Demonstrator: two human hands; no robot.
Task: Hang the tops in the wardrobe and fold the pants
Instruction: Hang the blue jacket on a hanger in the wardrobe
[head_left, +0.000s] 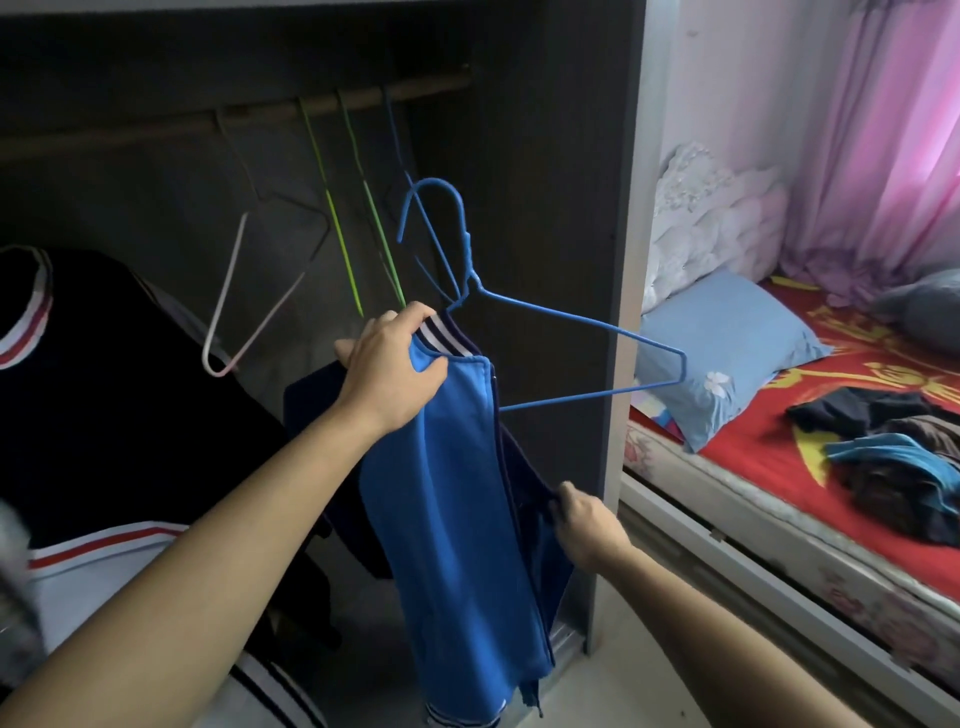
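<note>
Two grips: on soft blue zip jacket (457, 493)
Left grip (389, 358): clutches ribbed striped collar (448, 340)
Right grip (587, 519): pinches navy edge, lower

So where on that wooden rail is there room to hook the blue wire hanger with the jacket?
The wooden rail looks bare left of the white wire hanger, and a short stretch is free near its right end. Between them, two green wire hangers crowd together.

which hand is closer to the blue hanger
Left. The left hand grips the blue jacket by its collar, just below the neck of the blue hanger. The right hand pinches the jacket's dark edge much lower, well under the hanger.
</note>
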